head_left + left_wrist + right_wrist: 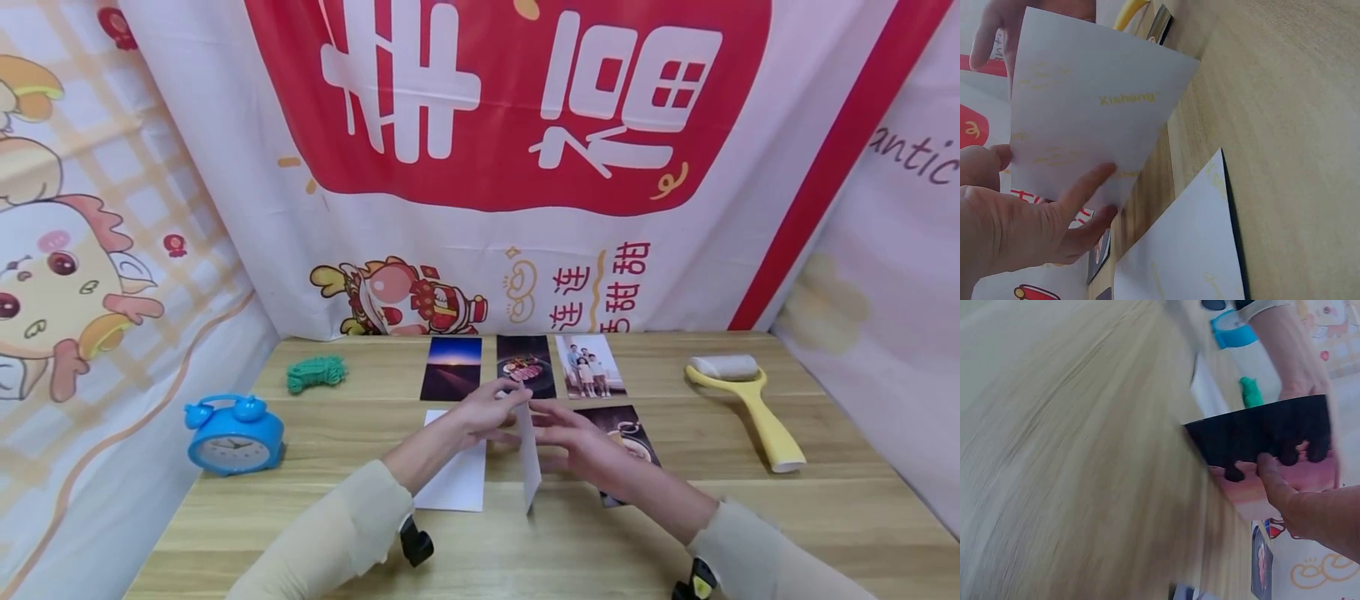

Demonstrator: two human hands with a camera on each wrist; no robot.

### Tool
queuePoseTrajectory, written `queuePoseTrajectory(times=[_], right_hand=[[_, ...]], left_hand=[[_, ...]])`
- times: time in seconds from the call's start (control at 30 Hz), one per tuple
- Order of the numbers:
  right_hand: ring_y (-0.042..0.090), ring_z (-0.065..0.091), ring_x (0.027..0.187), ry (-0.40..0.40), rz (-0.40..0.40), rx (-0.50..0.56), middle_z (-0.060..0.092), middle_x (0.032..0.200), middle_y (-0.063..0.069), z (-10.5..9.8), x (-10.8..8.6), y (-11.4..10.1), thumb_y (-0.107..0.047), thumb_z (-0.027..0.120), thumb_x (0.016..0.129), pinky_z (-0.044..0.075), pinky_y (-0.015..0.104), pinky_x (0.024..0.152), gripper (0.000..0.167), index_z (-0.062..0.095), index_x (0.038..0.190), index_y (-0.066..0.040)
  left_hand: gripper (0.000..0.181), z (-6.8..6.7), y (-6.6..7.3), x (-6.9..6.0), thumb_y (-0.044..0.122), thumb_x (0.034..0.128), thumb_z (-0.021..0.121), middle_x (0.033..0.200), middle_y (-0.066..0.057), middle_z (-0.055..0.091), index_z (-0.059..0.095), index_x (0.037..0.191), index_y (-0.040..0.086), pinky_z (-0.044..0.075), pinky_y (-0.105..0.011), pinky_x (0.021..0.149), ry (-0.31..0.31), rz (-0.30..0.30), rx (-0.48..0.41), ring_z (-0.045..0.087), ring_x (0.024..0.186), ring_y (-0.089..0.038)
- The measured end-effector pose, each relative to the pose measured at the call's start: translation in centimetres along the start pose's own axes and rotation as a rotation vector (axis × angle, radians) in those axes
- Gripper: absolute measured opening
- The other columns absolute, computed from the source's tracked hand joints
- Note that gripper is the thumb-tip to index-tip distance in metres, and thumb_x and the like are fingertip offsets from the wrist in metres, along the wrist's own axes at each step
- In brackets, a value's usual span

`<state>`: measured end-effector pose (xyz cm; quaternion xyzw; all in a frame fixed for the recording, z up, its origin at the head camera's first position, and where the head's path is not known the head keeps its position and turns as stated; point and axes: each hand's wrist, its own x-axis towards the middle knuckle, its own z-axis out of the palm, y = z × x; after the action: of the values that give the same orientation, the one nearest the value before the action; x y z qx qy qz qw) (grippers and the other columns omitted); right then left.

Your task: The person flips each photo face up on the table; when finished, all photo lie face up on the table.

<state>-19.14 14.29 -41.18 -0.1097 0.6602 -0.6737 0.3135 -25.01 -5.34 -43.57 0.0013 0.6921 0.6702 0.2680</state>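
Observation:
Between my hands a photo print (528, 471) stands on edge above the table. Its white back (1085, 119) bears faint yellow lettering; its printed face (1241, 437) has dark silhouettes against a pink sky. My left hand (480, 412) pinches the print near its far edge, with fingers on the white back. Straight fingers of my right hand (585, 442) touch the printed face. Left of them lies a white face-down print (453, 479). Partly under my right forearm is a food photo (630, 429).
Along the back lie a sunset photo (452, 367), a steak photo (525, 367) and a family photo (590, 367). A blue alarm clock (236, 437) and green cord (315, 373) are at left. A yellow-handled lint roller (757, 408) lies right. Fabric hangs behind the table.

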Motion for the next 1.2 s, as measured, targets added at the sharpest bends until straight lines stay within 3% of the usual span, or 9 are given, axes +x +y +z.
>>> queuePoseTrajectory(times=[0.17, 0.33, 0.47, 0.57, 0.67, 0.8, 1.0, 1.07, 1.2], right_hand=[[0.050, 0.027, 0.156, -0.054, -0.074, -0.253, 0.016, 0.174, 0.022, -0.8, -0.2, 1.0, -0.029, 0.062, 0.103, 0.041, 0.062, 0.121, 0.079, 0.019, 0.167, -0.014], [0.053, 0.028, 0.155, -0.129, -0.193, -0.475, 0.017, 0.174, 0.021, -2.1, -0.4, 1.7, -0.032, 0.078, 0.093, 0.034, 0.069, 0.121, 0.099, 0.017, 0.167, -0.008], [0.054, 0.029, 0.154, -0.178, -0.227, -0.524, 0.015, 0.175, 0.020, -2.4, -0.4, 2.1, -0.029, 0.080, 0.092, 0.042, 0.067, 0.116, 0.103, 0.014, 0.167, -0.006], [0.053, 0.031, 0.153, -0.176, -0.233, -0.539, 0.017, 0.175, 0.020, -2.4, -0.5, 2.2, -0.028, 0.079, 0.093, 0.046, 0.066, 0.114, 0.099, 0.017, 0.167, -0.007], [0.052, 0.032, 0.153, -0.148, -0.232, -0.626, 0.021, 0.173, 0.022, -2.2, -0.7, 2.4, -0.029, 0.078, 0.093, 0.041, 0.069, 0.117, 0.094, 0.022, 0.166, -0.009], [0.052, 0.026, 0.156, -0.128, -0.225, -0.737, 0.022, 0.171, 0.026, -2.0, -0.9, 2.5, -0.034, 0.077, 0.094, 0.029, 0.074, 0.121, 0.089, 0.028, 0.165, -0.013], [0.054, 0.025, 0.155, -0.130, -0.238, -0.913, 0.024, 0.169, 0.031, -1.9, -0.7, 3.1, -0.038, 0.067, 0.100, 0.026, 0.074, 0.122, 0.075, 0.034, 0.163, -0.012], [0.054, 0.026, 0.155, -0.139, -0.240, -0.988, 0.026, 0.168, 0.032, -1.9, -0.7, 3.2, -0.035, 0.064, 0.102, 0.026, 0.074, 0.123, 0.070, 0.036, 0.162, -0.011], [0.050, 0.030, 0.155, -0.156, -0.220, -1.087, 0.030, 0.167, 0.029, -1.9, -0.4, 3.4, -0.028, 0.063, 0.103, 0.029, 0.070, 0.123, 0.065, 0.039, 0.161, -0.012]], left_hand=[[0.037, -0.1, -0.4, 0.3, 0.024, 0.1064, 0.056, 0.136, -0.023, 0.056, 0.049, 0.134, 0.000, 0.060, -0.050, 0.103, 0.009, 0.003, -0.047, 0.063, 0.126, -0.035], [0.030, -0.1, -0.6, 0.3, 0.018, 0.1067, 0.051, 0.134, -0.024, 0.057, 0.051, 0.130, -0.001, 0.058, -0.047, 0.107, 0.008, 0.015, -0.073, 0.066, 0.117, -0.028], [0.038, -0.2, -0.7, 0.0, 0.015, 0.1072, 0.048, 0.144, -0.028, 0.052, 0.049, 0.140, -0.004, 0.060, -0.041, 0.105, 0.009, 0.029, -0.080, 0.068, 0.111, -0.024], [0.045, -0.2, -0.8, -0.4, 0.012, 0.1069, 0.048, 0.141, -0.028, 0.055, 0.045, 0.148, -0.006, 0.062, -0.037, 0.101, 0.005, 0.032, -0.092, 0.070, 0.108, -0.023], [0.048, -0.2, -0.8, -0.8, 0.005, 0.1039, 0.050, 0.134, -0.027, 0.061, 0.045, 0.150, -0.007, 0.063, -0.036, 0.097, 0.015, 0.035, -0.106, 0.072, 0.107, -0.024], [0.048, -0.5, -0.9, -1.2, -0.004, 0.0989, 0.054, 0.124, -0.027, 0.067, 0.049, 0.146, -0.008, 0.065, -0.035, 0.089, 0.054, 0.073, -0.048, 0.076, 0.103, -0.028], [0.042, -0.7, -1.3, -1.0, -0.010, 0.0921, 0.063, 0.096, -0.011, 0.062, 0.060, 0.134, -0.008, 0.067, -0.031, 0.072, 0.146, 0.102, 0.147, 0.072, 0.074, -0.016], [0.040, -0.7, -1.5, -0.8, -0.008, 0.0883, 0.068, 0.095, -0.012, 0.066, 0.065, 0.128, -0.006, 0.066, -0.029, 0.070, 0.204, 0.153, 0.310, 0.069, 0.070, -0.013], [0.037, -0.7, -1.8, -0.4, -0.003, 0.0820, 0.075, 0.111, -0.017, 0.070, 0.071, 0.119, -0.002, 0.060, -0.030, 0.077, 0.318, 0.288, 0.658, 0.067, 0.079, -0.014]])
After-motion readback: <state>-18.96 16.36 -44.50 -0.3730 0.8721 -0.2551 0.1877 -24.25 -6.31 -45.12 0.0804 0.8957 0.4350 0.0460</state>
